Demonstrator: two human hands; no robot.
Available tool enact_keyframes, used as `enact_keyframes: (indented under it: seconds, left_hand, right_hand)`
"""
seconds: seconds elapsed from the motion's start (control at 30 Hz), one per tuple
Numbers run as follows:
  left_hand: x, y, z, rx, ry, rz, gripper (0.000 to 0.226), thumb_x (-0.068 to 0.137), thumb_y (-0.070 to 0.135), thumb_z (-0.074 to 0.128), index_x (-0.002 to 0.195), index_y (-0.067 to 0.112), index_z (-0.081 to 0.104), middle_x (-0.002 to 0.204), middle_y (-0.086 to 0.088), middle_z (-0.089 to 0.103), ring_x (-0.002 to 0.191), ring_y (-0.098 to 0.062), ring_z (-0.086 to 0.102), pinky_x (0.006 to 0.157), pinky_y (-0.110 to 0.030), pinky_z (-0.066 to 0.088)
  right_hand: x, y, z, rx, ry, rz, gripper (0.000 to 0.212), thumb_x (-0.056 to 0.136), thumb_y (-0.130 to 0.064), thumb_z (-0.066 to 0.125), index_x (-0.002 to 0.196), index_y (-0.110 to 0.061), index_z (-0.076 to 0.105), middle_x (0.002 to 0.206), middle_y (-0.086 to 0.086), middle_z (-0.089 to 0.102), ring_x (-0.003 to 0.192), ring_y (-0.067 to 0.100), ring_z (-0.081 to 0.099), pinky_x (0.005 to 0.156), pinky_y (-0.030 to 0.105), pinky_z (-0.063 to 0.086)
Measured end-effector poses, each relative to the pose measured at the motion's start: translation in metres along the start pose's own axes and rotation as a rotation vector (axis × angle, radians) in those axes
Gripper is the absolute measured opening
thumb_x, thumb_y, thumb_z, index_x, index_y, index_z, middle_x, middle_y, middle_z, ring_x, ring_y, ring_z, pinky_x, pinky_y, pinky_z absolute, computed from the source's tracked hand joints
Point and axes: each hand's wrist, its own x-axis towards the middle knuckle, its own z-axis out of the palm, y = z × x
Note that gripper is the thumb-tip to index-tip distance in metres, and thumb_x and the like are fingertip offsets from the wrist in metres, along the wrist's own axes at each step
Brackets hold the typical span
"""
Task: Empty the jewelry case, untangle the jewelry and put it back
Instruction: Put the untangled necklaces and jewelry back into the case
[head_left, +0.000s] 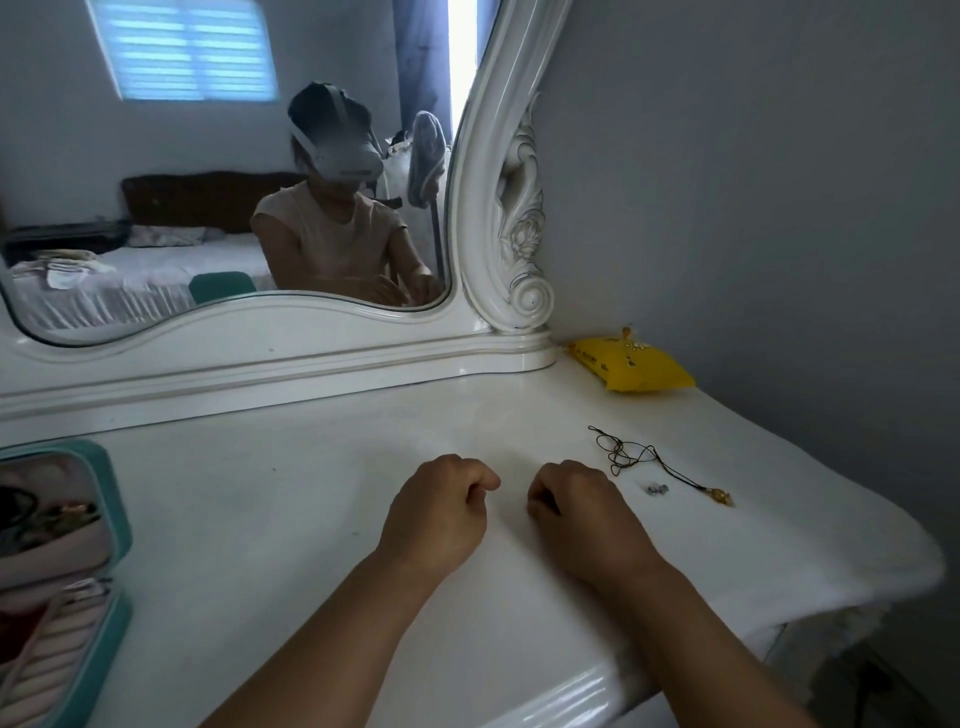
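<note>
The jewelry case (62, 561), teal-rimmed with a pale pink lining, lies open at the left edge of the table (291, 509), well apart from the hands; dark cords and a glint of metal show in its upper compartment, so it does not look fully emptied yet. Laid out to the right, likely to keep sorted pieces clear of the working spot, is a black cord necklace (631, 454) with a small gold pendant, its cord loosely looped, and just beside it a tiny silvery piece (655, 489), perhaps earrings. Between the case and these, the left hand (441, 512) and right hand (571, 501) rest near each other at the table's middle, each grip curled with fingertips pressed together as if pinching something fine; whatever is held is too thin or hidden to make out, so I cannot tell what, if anything, sits between them. The close pairing suggests picking at a knot or chain. A yellow packet (631, 366) lies by the mirror (228, 156) base near the wall; its printing is too small to read.
</note>
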Motion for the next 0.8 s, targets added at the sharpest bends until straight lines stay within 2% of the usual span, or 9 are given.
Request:
enact_keyframes:
  seconds: [0.1,0.33,0.43,0.5,0.57,0.67,0.8]
  left_hand:
    - [0.000,0.000,0.001,-0.017,0.009,0.006,0.028,0.091,0.009,0.049,0.107,0.021,0.068,0.113,0.003,0.067,0.102,-0.013,0.062,0.090,-0.024,0.047]
    - [-0.003,0.002,0.002,-0.035,-0.003,0.004,0.027,0.091,0.010,0.049,0.106,0.022,0.069,0.111,0.004,0.068,0.100,-0.013,0.062,0.089,-0.025,0.048]
    - [-0.005,0.001,0.002,-0.027,-0.021,0.006,0.028,0.091,0.011,0.048,0.106,0.023,0.068,0.111,0.006,0.067,0.100,-0.012,0.062,0.089,-0.025,0.047]
    - [-0.005,0.002,0.002,-0.022,-0.027,0.008,0.027,0.091,0.012,0.048,0.105,0.024,0.068,0.111,0.007,0.067,0.099,-0.012,0.061,0.090,-0.027,0.047]
    - [-0.005,0.003,0.003,-0.020,-0.031,0.016,0.025,0.091,0.014,0.049,0.104,0.024,0.068,0.110,0.007,0.066,0.098,-0.012,0.061,0.089,-0.028,0.047]
    - [-0.006,0.005,0.005,-0.013,-0.041,0.030,0.024,0.091,0.016,0.050,0.105,0.024,0.068,0.109,0.007,0.067,0.096,-0.011,0.061,0.086,-0.023,0.046]
    - [-0.009,0.007,0.003,-0.008,-0.030,0.024,0.024,0.091,0.022,0.052,0.112,0.026,0.064,0.105,0.006,0.066,0.094,-0.011,0.060,0.083,-0.020,0.043]
  right_hand:
    - [-0.001,0.000,-0.003,-0.005,0.016,0.058,0.012,0.086,-0.020,0.052,0.094,-0.011,0.056,0.094,0.004,0.054,0.089,0.022,0.053,0.071,0.029,0.038]
    - [0.000,0.001,-0.005,-0.090,0.016,0.084,0.016,0.092,-0.019,0.045,0.095,-0.010,0.057,0.104,0.008,0.056,0.096,0.025,0.054,0.078,0.032,0.040]
    - [-0.009,0.013,-0.019,-0.039,0.172,0.135,0.014,0.091,-0.019,0.051,0.089,-0.009,0.061,0.096,0.007,0.058,0.090,0.024,0.056,0.075,0.032,0.042]
    - [-0.018,0.029,-0.032,-0.024,0.291,0.220,0.013,0.088,-0.018,0.056,0.084,-0.008,0.063,0.091,0.008,0.059,0.085,0.026,0.057,0.071,0.032,0.041]
    - [-0.027,0.046,-0.043,-0.058,0.342,0.328,0.012,0.087,-0.018,0.057,0.084,-0.009,0.064,0.091,0.009,0.059,0.083,0.028,0.057,0.070,0.031,0.040]
    - [-0.037,0.066,-0.047,-0.134,0.299,0.421,0.013,0.088,-0.017,0.056,0.087,-0.007,0.064,0.095,0.011,0.059,0.083,0.027,0.056,0.069,0.029,0.037]
    - [-0.038,0.075,-0.044,-0.125,0.273,0.416,0.012,0.086,-0.015,0.058,0.088,-0.006,0.066,0.095,0.013,0.059,0.083,0.027,0.055,0.070,0.027,0.037]
